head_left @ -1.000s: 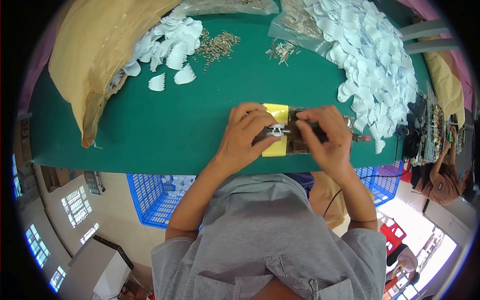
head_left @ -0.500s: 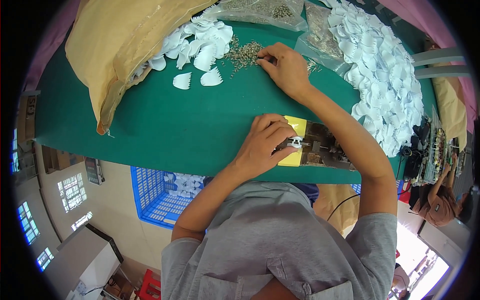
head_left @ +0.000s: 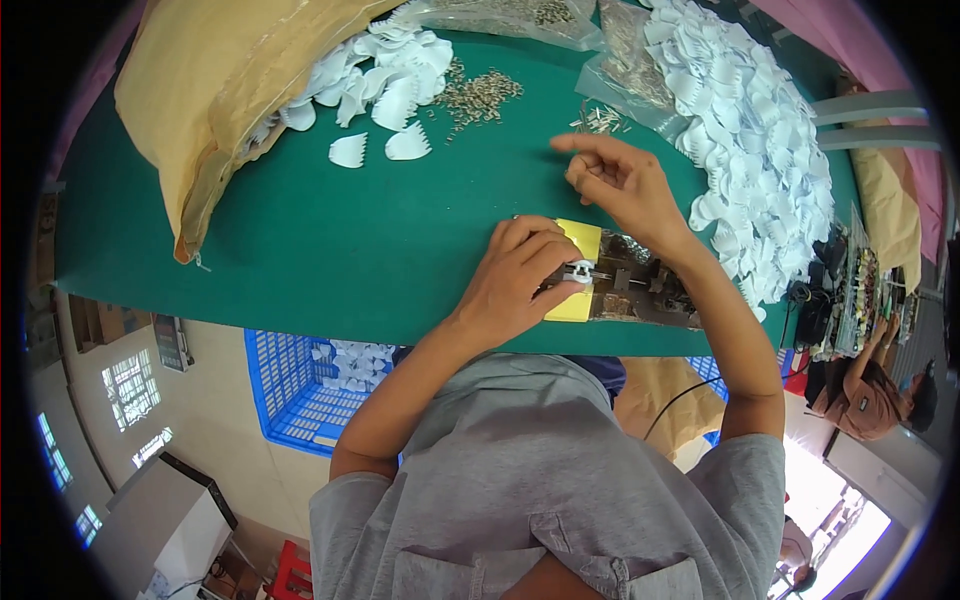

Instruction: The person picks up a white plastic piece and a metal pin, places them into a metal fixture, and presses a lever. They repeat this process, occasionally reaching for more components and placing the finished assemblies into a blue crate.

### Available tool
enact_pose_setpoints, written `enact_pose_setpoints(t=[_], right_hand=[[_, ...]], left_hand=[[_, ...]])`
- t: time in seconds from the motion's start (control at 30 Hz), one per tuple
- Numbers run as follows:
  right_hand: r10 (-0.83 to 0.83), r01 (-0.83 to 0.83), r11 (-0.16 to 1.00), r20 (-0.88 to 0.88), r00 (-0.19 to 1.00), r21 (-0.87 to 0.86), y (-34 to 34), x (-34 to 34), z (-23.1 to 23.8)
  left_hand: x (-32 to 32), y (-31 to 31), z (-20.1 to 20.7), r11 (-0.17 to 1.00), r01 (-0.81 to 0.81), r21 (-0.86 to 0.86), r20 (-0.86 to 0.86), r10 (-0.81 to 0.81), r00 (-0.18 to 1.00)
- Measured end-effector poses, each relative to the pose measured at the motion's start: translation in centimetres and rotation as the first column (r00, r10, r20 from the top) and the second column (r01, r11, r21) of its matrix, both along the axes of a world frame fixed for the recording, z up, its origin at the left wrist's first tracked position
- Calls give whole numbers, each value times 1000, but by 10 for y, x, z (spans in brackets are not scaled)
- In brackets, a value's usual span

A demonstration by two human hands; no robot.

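At the yellow end of a small dark metal fixture (head_left: 640, 285), my left hand (head_left: 512, 280) curls around a small white plastic part (head_left: 578, 271), pinching it between thumb and fingers. A thin metal rod of the fixture points at this part. Above the fixture hovers my right hand (head_left: 625, 185). Its index finger stretches out to the left while the thumb presses against the other curled fingers. Whatever they hold, if anything, is too small to make out. Beyond it on the green table (head_left: 400, 240) lie a pile of tiny metal springs (head_left: 480, 97) and some short thin pins (head_left: 602, 119).
White scalloped plastic pieces (head_left: 745, 130) form a big heap at right; others spill from a brown paper sack (head_left: 215, 90) at left. Clear bags of small metal parts (head_left: 625, 70) lie at the back. A blue basket (head_left: 270, 390) stands below the table edge. Another person (head_left: 865, 400) works at far right.
My right hand has left the spring pile and come back toward me and to the right, its index finger now extended. The left hand stays at the fixture with the white part.
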State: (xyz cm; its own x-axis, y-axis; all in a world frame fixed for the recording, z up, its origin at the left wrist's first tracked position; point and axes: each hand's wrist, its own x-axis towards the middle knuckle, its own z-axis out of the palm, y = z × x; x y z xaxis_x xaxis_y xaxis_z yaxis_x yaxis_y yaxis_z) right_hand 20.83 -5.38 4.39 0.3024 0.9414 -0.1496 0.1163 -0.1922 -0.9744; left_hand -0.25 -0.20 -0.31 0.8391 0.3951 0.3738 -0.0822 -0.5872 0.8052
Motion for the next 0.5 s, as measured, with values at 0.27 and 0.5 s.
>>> enact_pose_setpoints(t=[0.27, 0.5], right_hand=[[-136, 126, 981, -62, 989, -145, -64, -25, 28], [-133, 120, 991, 434, 891, 57, -86, -50, 22]], left_hand=[[2, 0, 1, 1000, -18, 3, -7, 18, 1000], [5, 1, 2, 1000, -24, 14, -14, 24, 1000]])
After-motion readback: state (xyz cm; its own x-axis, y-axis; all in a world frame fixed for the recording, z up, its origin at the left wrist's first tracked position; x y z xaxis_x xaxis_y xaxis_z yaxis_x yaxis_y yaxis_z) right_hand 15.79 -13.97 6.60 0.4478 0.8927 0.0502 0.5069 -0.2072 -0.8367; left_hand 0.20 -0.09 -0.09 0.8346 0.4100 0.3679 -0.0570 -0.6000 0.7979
